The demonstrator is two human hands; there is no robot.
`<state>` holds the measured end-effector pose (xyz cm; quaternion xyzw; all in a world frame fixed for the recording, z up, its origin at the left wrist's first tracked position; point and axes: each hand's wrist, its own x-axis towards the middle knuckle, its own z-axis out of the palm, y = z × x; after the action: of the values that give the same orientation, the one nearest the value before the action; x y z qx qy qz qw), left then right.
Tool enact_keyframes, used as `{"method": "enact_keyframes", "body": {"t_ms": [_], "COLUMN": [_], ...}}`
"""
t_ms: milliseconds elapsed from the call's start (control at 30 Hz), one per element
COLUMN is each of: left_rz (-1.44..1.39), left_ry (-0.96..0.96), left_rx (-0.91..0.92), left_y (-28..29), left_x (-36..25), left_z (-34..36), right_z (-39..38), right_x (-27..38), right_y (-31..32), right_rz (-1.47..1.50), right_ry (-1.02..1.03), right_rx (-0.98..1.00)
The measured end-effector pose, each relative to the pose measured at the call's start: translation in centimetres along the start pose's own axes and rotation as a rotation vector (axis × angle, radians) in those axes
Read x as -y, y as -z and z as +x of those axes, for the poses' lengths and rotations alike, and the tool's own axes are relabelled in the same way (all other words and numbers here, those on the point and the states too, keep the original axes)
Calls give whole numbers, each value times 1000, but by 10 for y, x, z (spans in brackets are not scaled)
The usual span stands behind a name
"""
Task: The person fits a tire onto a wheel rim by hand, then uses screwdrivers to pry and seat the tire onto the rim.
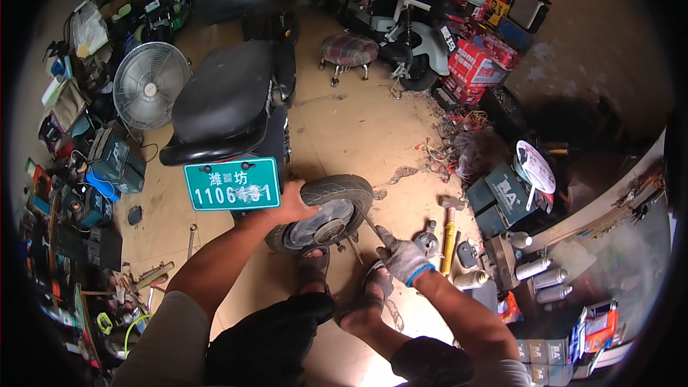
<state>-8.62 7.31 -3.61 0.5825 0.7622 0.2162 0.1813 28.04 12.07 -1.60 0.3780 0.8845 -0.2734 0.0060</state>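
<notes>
A scooter wheel stands low in front of me, its black tire (356, 188) around a grey metal rim and hub (328, 229). My bare left hand (292, 204) grips the tire's upper left side, thumb toward the rim, beside the scooter's green license plate (231, 184). My right hand (403, 258), in a grey glove with a blue cuff, is closed on a thin metal tire lever (370, 224). The lever's far end meets the tire's right edge. Just below the hub, my sandaled feet (313, 264) stand on the floor.
A yellow-handled hammer (449, 236) and a round metal part (427, 242) lie to the right, near several spray cans (532, 268). The scooter's black seat (223, 93) rises at the left beside a standing fan (152, 86). A plaid stool (349, 50) is farther back; batteries (505, 197) line the right.
</notes>
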Motion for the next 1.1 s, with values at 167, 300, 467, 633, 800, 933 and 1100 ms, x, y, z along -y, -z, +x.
{"method": "enact_keyframes", "body": {"t_ms": [167, 300, 467, 633, 800, 933, 1100], "left_rz": [-10, 85, 216, 170, 237, 199, 261], "left_ry": [-18, -194, -237, -139, -154, 0, -37], "left_rx": [-60, 6, 2, -61, -262, -339, -183], "left_y": [5, 13, 11, 17, 4, -4, 4], "left_x": [-13, -42, -73, -74, -81, -82, -76], "left_z": [-9, -27, -48, -48, -54, -62, -45], "right_z": [25, 57, 43, -56, -121, -148, -134], "right_x": [22, 39, 70, 47, 16, -5, -30], "right_y": [83, 147, 130, 115, 91, 74, 58], "right_rz": [-130, -543, -685, -410, -128, -61, -47], "right_ry": [18, 149, 86, -11, -250, -212, -38], "right_rx": [214, 617, 562, 274, 206, 132, 131]}}
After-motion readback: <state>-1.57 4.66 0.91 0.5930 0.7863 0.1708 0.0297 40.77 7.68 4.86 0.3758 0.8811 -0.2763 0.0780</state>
